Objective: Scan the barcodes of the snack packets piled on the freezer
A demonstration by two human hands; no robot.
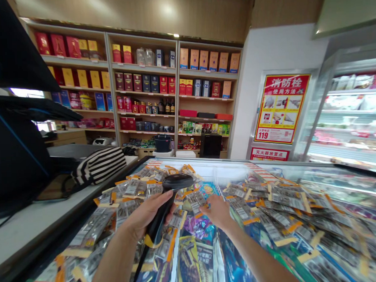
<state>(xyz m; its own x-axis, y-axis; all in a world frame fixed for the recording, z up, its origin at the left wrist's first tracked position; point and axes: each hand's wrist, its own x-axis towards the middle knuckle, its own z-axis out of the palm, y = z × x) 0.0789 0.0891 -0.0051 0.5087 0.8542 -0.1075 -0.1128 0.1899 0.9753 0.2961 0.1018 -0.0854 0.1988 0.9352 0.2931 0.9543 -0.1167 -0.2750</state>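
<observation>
My left hand (146,214) is wrapped round the handle of a black barcode scanner (176,183), whose head points away over the freezer lid. Its cable runs down beside my forearm. My right hand (217,210) reaches forward and pinches one of the many silver packets with orange edges (196,200) spread over the glass lid of the chest freezer (220,170). Colourful frozen goods show through the glass below.
A white counter (30,222) runs along the left with a striped bag (99,164) and a black monitor (12,135). Shelves of boxed bottles (145,83) fill the back wall. A red fire notice (281,109) and a glass-door cooler (350,110) stand on the right.
</observation>
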